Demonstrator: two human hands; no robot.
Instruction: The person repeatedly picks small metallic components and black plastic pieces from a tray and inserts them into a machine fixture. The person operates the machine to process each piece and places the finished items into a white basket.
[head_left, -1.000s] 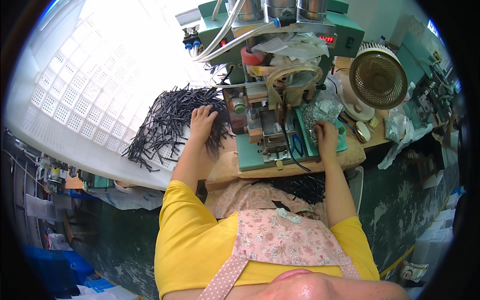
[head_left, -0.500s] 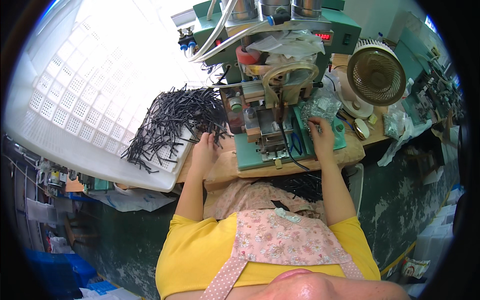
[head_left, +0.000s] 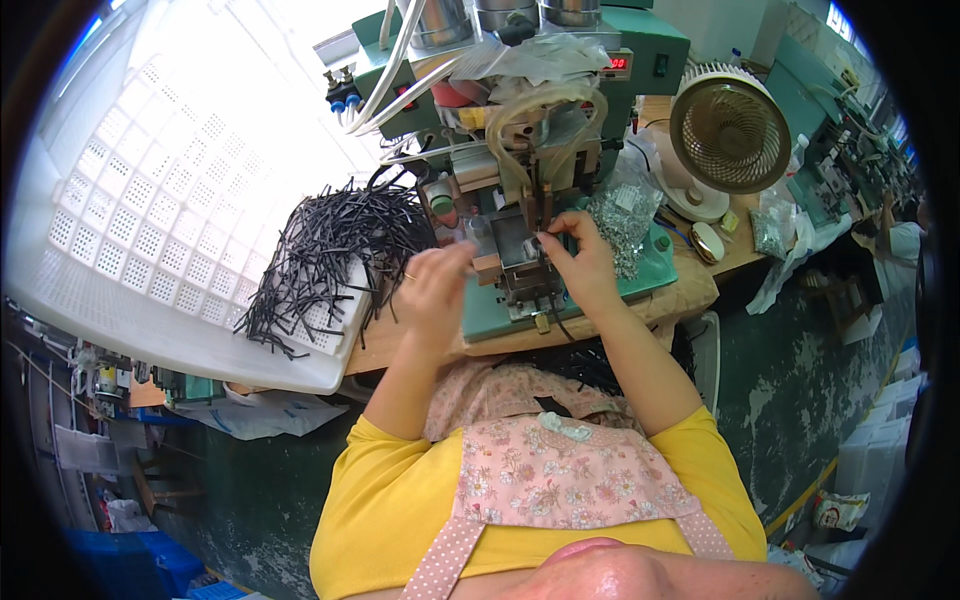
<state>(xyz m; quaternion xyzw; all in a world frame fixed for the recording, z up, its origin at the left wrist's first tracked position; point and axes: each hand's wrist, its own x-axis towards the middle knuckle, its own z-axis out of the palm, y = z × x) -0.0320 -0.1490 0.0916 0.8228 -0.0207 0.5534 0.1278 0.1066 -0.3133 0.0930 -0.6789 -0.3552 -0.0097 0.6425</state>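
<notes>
Metal fixture [head_left: 512,240] sat just above the frame's centre, where I judged positioning under way, the right hand [head_left: 584,262] nearly pinched beside it, the left hand [head_left: 434,290] loosely curled nearby, any held part indiscernible, the next move likely requiring steady alignment.

The bench [head_left: 376,350] and the hands [head_left: 436,292] are viewed from above, fairly near, by one downward-facing, head-worn wide fisheye camera.

Left grip [head_left: 432,292] off black strips [head_left: 335,240], right grip [head_left: 583,262] moved to machine [head_left: 510,242]
</notes>
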